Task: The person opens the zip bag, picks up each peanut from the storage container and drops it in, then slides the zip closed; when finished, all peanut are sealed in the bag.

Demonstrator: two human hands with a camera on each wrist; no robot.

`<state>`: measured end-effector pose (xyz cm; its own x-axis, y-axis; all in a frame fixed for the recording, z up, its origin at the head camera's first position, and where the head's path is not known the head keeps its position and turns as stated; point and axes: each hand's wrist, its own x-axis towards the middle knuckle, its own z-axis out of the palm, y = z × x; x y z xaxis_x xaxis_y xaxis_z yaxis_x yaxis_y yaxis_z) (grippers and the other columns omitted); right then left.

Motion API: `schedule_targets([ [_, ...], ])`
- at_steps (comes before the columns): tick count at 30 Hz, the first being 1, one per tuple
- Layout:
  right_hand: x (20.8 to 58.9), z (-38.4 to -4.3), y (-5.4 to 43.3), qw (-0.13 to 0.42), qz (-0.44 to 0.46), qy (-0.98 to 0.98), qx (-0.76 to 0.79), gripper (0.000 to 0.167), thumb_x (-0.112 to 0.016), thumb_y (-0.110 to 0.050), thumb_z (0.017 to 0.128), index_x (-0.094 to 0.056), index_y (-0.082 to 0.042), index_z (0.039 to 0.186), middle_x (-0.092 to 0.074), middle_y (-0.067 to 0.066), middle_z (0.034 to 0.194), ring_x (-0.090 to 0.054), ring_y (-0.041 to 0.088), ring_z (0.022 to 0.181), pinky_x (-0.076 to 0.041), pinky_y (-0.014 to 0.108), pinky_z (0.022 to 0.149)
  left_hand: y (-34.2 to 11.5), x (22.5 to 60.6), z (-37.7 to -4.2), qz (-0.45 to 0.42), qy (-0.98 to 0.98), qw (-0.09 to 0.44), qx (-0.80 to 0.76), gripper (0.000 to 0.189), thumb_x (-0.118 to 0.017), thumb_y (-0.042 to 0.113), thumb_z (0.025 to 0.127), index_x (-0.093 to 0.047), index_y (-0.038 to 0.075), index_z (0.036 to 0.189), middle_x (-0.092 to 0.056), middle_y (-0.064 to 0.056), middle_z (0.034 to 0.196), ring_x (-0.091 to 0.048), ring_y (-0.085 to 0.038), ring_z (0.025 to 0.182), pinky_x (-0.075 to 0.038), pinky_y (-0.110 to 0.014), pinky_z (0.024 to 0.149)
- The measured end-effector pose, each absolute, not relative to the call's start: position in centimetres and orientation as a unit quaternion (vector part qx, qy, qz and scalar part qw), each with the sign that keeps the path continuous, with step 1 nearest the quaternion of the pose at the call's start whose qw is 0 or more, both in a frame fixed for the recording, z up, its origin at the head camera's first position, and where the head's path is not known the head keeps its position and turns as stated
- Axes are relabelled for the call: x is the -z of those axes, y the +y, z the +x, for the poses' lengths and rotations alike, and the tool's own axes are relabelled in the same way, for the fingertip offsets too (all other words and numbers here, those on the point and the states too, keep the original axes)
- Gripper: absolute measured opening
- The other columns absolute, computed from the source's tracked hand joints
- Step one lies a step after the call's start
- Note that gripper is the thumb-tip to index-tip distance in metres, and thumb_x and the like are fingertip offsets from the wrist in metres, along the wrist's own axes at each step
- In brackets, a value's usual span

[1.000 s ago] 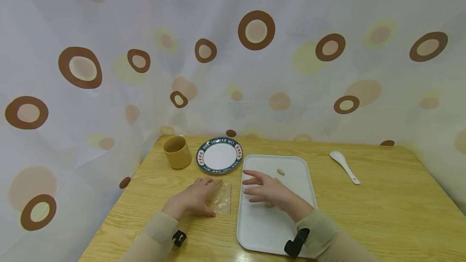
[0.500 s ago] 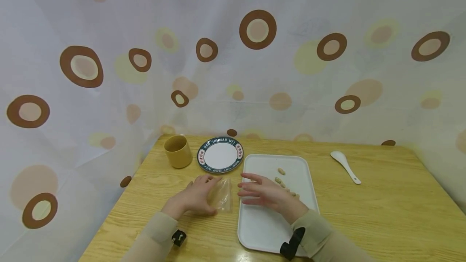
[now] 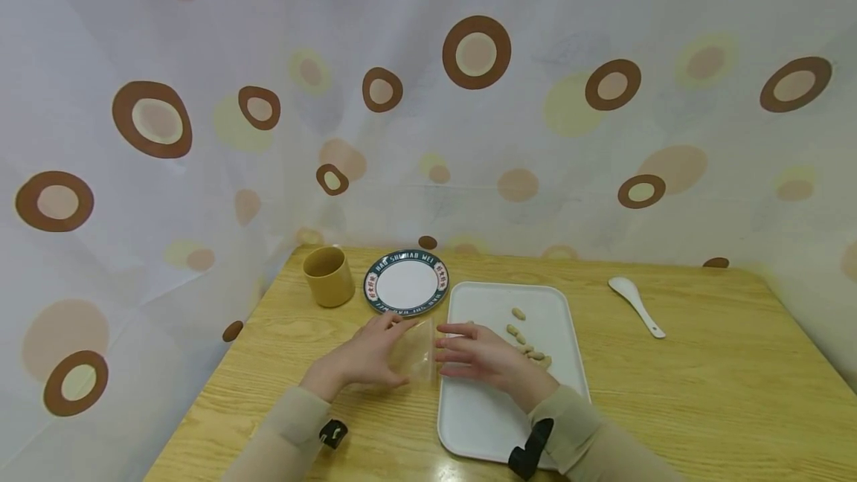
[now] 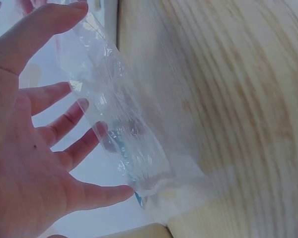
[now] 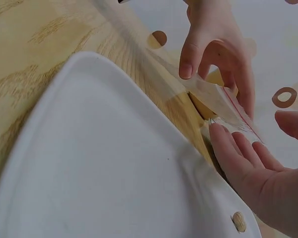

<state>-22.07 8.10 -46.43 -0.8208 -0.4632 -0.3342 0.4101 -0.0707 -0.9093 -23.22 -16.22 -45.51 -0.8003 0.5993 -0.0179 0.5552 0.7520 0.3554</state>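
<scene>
My left hand [image 3: 367,358] holds a clear zip bag [image 3: 418,352] between its thumb and spread fingertips, raised off the wooden table just left of the tray. In the left wrist view the bag [image 4: 119,104] spans from the thumb to the little finger. A red zip line crosses the bag [image 5: 228,101] in the right wrist view. My right hand [image 3: 492,357] hovers over the tray's left side, fingers loosely extended, their tips close to the bag's edge; whether they touch it I cannot tell. Several peanuts [image 3: 518,314] lie on the white tray [image 3: 492,422], some partly behind the right hand.
A yellow cup [image 3: 329,277] stands at the table's back left. Beside it lies a round plate [image 3: 406,285] with a dark green lettered rim. To the right of the tray is a white spoon [image 3: 636,306]. A dotted curtain [image 3: 428,117] borders the table behind.
The bag lay flat on the table and is now lifted and tilted by my left hand. My right hand has shifted left and slightly down towards it, uncovering more peanuts.
</scene>
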Motion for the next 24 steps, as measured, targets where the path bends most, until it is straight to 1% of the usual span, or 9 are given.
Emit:
schedule_targets([
  [2, 46.5, -22.1, 8.0, 0.293, -0.007, 0.613, 0.734, 0.051, -0.054, -0.014, 0.101, -0.039, 0.006, 0.145, -0.059, 0.022, 0.133, -0.067, 0.024, 0.108, -0.054, 0.044, 0.094, -16.0, 45.3, -23.2, 0.314, 0.932, 0.062, -0.170, 0.093, -0.085, 0.036, 0.071, -0.042, 0.017, 0.150, -0.046, -0.007, 0.128, -0.046, -0.025, 0.116, -0.043, -0.046, 0.097],
  [5, 46.6, -22.1, 7.8, 0.286, 0.012, 0.613, 0.736, 0.047, -0.056, -0.011, 0.100, -0.044, 0.008, 0.141, -0.068, 0.016, 0.119, -0.069, 0.022, 0.100, -0.056, 0.044, 0.090, -15.7, 45.0, -23.1, 0.322, 0.931, 0.055, -0.166, 0.093, -0.085, 0.037, 0.070, -0.042, 0.017, 0.150, -0.046, -0.008, 0.129, -0.046, -0.025, 0.117, -0.044, -0.046, 0.098],
  [10, 46.5, -22.1, 7.5, 0.265, 0.041, 0.621, 0.736, 0.041, -0.057, -0.010, 0.099, -0.052, 0.008, 0.136, -0.074, 0.010, 0.102, -0.072, 0.020, 0.092, -0.058, 0.043, 0.084, -15.4, 44.5, -23.0, 0.323, 0.931, 0.054, -0.159, 0.092, -0.085, 0.038, 0.072, -0.041, 0.018, 0.151, -0.046, -0.007, 0.130, -0.045, -0.024, 0.119, -0.043, -0.045, 0.101],
  [17, 46.4, -22.0, 7.6, 0.253, 0.063, 0.620, 0.740, 0.035, -0.056, -0.011, 0.100, -0.056, 0.009, 0.129, -0.075, 0.010, 0.096, -0.073, 0.019, 0.085, -0.059, 0.042, 0.081, -15.0, 44.1, -22.9, 0.330, 0.928, 0.054, -0.163, 0.093, -0.085, 0.038, 0.071, -0.042, 0.015, 0.150, -0.047, -0.007, 0.128, -0.045, -0.023, 0.117, -0.043, -0.045, 0.100],
  [24, 46.2, -22.2, 7.7, 0.248, 0.071, 0.619, 0.742, 0.030, -0.060, -0.016, 0.098, -0.062, 0.006, 0.119, -0.075, 0.009, 0.093, -0.073, 0.019, 0.083, -0.060, 0.039, 0.078, -14.7, 43.7, -22.9, 0.343, 0.926, 0.037, -0.154, 0.093, -0.086, 0.038, 0.071, -0.043, 0.014, 0.150, -0.048, -0.007, 0.127, -0.045, -0.024, 0.115, -0.043, -0.046, 0.097],
])
